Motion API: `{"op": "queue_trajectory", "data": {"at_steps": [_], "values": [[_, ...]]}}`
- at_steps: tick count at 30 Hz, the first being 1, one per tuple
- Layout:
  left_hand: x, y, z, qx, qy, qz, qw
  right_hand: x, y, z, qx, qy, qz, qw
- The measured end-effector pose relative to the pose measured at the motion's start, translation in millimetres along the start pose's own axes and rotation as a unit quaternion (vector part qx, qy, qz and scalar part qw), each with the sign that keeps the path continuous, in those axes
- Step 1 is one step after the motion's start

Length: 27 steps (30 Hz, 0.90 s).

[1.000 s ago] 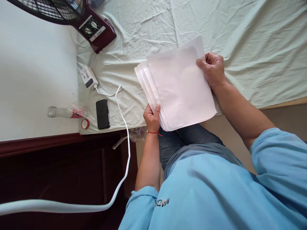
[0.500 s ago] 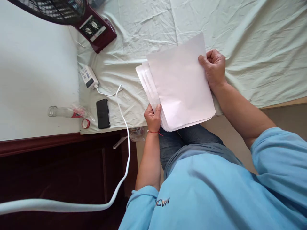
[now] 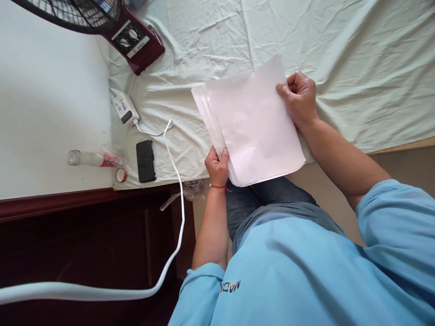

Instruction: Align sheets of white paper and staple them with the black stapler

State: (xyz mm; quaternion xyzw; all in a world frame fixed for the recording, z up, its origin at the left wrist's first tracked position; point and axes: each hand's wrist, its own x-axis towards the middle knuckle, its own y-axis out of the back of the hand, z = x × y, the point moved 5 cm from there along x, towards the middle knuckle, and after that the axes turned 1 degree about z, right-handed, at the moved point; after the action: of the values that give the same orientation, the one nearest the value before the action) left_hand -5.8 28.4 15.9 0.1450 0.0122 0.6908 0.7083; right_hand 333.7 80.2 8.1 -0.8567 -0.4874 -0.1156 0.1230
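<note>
Several white sheets of paper (image 3: pixel 254 122) are held as a loose stack over the near edge of the cloth-covered surface, above my lap. At the stack's left edge my left hand (image 3: pixel 217 166) is closed, thumb on top of the sheets and fingers beneath. My right hand (image 3: pixel 301 97) pinches the right edge of the top sheet between thumb and curled fingers. Along the left side the edges of the lower sheets show, fanned out. No writing is visible on the top sheet.
A dark red fan (image 3: pixel 142 45) stands at upper left. Below it lie a white power adapter (image 3: pixel 125 109), a black phone (image 3: pixel 146 161), a glass bottle (image 3: pixel 93 159) and a red tape roll (image 3: pixel 121 174). A white cable (image 3: pixel 183 213) runs toward me at lower left.
My right hand has shifted slightly left and down, bringing the top sheet's far right corner with it. The sheet now bows a little. My left hand stays almost in place.
</note>
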Motion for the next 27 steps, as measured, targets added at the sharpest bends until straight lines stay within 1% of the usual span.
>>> {"op": "queue_trajectory", "data": {"at_steps": [7,15,20,27], "values": [[-0.1,1.1,1.1,0.031,-0.004,-0.002,1.000,1.7,3.4,-1.7,-0.019,0.022,0.002,1.000],[0.3,-1.5,2.8,0.028,-0.003,-0.023,0.999,2.5,4.6,1.9,-0.019,0.011,0.008,1.000],[-0.6,-3.4,0.8,0.028,0.002,-0.027,0.999,3.1,5.1,3.2,-0.020,-0.010,0.010,1.000],[-0.2,-3.1,1.7,0.023,-0.002,-0.028,0.999,3.9,5.6,4.9,-0.018,0.000,0.005,1.000]]}}
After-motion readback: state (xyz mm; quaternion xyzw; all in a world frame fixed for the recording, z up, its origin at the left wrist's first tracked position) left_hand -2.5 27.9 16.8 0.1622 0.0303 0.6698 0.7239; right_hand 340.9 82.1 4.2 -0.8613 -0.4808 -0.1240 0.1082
